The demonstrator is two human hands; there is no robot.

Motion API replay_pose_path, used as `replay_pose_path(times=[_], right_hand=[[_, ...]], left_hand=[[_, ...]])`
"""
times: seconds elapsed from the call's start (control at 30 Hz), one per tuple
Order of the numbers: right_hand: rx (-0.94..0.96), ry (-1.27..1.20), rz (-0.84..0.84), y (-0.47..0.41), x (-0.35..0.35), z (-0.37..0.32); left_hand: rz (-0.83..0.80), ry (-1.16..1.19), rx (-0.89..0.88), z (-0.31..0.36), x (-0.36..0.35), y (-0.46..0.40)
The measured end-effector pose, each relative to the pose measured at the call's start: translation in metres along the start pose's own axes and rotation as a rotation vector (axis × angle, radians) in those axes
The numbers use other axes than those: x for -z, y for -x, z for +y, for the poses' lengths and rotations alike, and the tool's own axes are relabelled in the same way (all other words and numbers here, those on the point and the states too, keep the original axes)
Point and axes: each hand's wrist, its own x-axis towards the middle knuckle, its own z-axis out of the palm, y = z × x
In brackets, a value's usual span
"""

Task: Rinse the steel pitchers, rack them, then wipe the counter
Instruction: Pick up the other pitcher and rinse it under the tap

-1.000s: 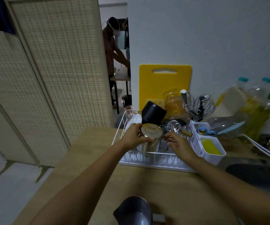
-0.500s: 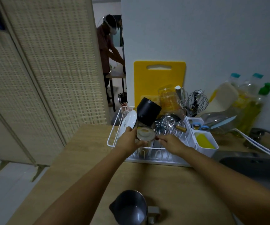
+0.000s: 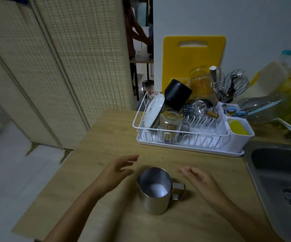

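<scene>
Blurred rack [image 3: 185, 137] contents elude us; the upright steel pitcher [image 3: 156, 190], perhaps wet inside, stands between our left hand [image 3: 116, 172] and right hand [image 3: 199, 179], fingers [image 3: 132, 158] loosely apart.

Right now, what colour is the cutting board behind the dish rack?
Yellow; the cutting board shows clearly in the head view, standing against the wall.

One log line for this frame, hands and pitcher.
left hand open, beside pitcher | right hand open, beside pitcher | steel pitcher upright on counter, untouched
</scene>
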Motion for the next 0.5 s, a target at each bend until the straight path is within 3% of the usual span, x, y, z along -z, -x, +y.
replay_pose_path(times=[0.1,0.17,0.37,0.5], right_hand=[[-0.056,-0.089,-0.077,0.025,-0.009,0.016],[-0.061,-0.129,-0.077,0.033,-0.018,0.026],[-0.168,-0.238,0.006,0.037,-0.024,0.028],[-0.188,-0.195,0.206,0.039,0.006,0.016]], left_hand=[[-0.263,0.181,0.085,-0.020,-0.002,0.034],[-0.329,0.244,0.050,-0.021,-0.012,0.047],[-0.199,0.319,0.002,0.004,-0.049,0.048],[-0.181,0.195,-0.039,0.028,-0.080,0.030]])
